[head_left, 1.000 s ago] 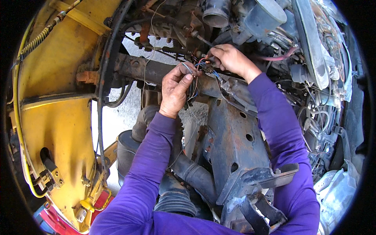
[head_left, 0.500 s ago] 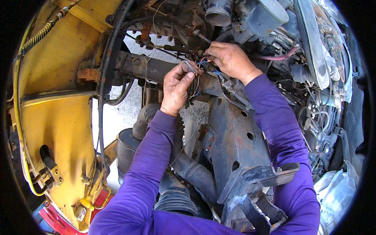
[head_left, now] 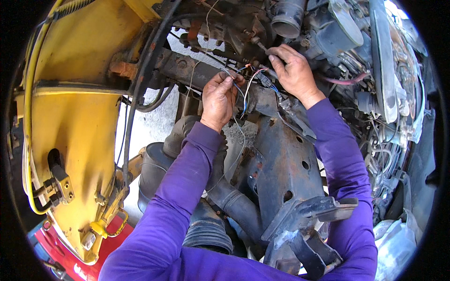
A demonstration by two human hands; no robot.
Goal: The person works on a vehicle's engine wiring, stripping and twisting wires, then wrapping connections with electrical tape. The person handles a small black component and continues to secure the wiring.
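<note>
My left hand point(head_left: 218, 101) is closed in a pinch on a thin wire, at the edge of a bundle of blue, white and red wires point(head_left: 247, 90). To its right, my right hand point(head_left: 294, 74) is raised above the bundle, thumb and fingers drawn together near the end of a metal rod point(head_left: 259, 43). Whatever those fingertips hold, if anything, is too small to make out. A dark connector point(head_left: 266, 81) lies among the wires between my hands. One thin pale wire point(head_left: 206, 35) hangs past my left hand.
A rusty frame beam point(head_left: 187, 70) crosses behind my left hand. Below my hands stands a grey metal bracket point(head_left: 286, 154) with round holes. Yellow panels point(head_left: 75, 140) fill the left side, and a ribbed black hose point(head_left: 208, 234) sits between my forearms. Engine parts crowd the right.
My right hand has moved up and away from the wires, leaving more of the bundle visible. My left hand keeps its pinch. The whole view has shifted slightly.
</note>
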